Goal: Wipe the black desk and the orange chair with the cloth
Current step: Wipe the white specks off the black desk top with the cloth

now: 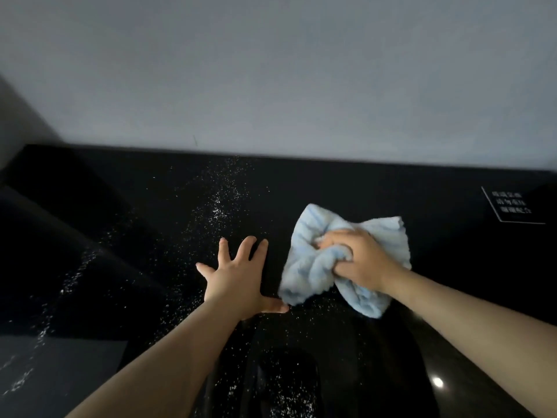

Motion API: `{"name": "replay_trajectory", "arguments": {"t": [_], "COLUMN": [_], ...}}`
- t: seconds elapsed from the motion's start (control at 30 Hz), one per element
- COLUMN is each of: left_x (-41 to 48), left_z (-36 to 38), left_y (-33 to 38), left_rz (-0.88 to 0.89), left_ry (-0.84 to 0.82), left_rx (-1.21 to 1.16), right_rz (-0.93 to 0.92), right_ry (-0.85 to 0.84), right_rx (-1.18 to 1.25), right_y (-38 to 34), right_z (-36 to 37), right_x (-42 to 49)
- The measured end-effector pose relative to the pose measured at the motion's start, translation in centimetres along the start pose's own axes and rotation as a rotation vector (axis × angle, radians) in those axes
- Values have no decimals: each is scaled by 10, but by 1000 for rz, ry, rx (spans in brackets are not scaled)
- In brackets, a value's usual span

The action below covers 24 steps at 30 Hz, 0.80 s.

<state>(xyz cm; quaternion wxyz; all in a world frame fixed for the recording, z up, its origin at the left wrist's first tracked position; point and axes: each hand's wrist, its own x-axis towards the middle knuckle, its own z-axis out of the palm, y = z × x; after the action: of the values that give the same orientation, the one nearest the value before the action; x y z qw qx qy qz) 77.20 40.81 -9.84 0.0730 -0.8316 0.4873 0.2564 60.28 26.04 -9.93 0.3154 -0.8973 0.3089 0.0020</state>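
Note:
The glossy black desk point(331, 188) fills the lower half of the head view. White specks point(220, 203) are scattered across it in a band from the back wall toward the near edge. My right hand point(352, 257) grips a bunched light-blue cloth point(310, 267) and holds it down on the desk right of centre. My left hand point(238, 276) lies flat on the desk just left of the cloth, fingers spread, thumb pointing toward the cloth. The orange chair is not in view.
A plain grey wall point(271, 70) rises behind the desk. A small black sign with white text point(512, 206) lies at the far right of the desk. The desk's left side drops to a darker lower surface point(45, 267), also speckled white.

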Motion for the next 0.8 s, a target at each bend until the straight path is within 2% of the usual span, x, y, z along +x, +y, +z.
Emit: {"name": "replay_trajectory", "arguments": {"t": [0.03, 0.07, 0.13, 0.23, 0.3, 0.37, 0.43, 0.5, 0.57, 0.63, 0.7, 0.8], "left_x": [0, 0, -1, 0, -1, -3, -7, -15, -25, -34, -44, -54], "left_z": [0, 0, 0, 0, 1, 2, 5, 13, 23, 32, 38, 42], "left_y": [0, 0, 0, 0, 0, -2, -4, -8, -12, -15, -17, -18], "left_rz": [-1, -4, -3, -9, 3, 16, 34, 57, 85, 102, 116, 132], "left_ry": [2, 1, -4, -5, 6, 21, 40, 86, 132, 156, 163, 171], "left_rx": [-2, -1, 5, -4, -13, -16, 6, 18, 23, 14, 11, 22], "right_rz": [-26, 16, 155, 271, 219, 118, 98, 145, 214, 255, 154, -31], "right_ry": [-16, 26, 204, 331, 273, 122, -14, 33, 178, 260, 237, 58], "right_rx": [34, 167, 317, 330, 362, 347, 358, 434, 495, 416, 339, 352], "right_y": [2, 0, 0, -13, -20, -29, -35, -32, -28, -28, -31, -40], "right_z": [-2, -10, -24, -19, -5, 5, 5, -2, -8, -3, 18, 37], "right_x": [-3, 2, 35, 59, 35, -10, -41, -36, -12, -2, -23, -83]}}
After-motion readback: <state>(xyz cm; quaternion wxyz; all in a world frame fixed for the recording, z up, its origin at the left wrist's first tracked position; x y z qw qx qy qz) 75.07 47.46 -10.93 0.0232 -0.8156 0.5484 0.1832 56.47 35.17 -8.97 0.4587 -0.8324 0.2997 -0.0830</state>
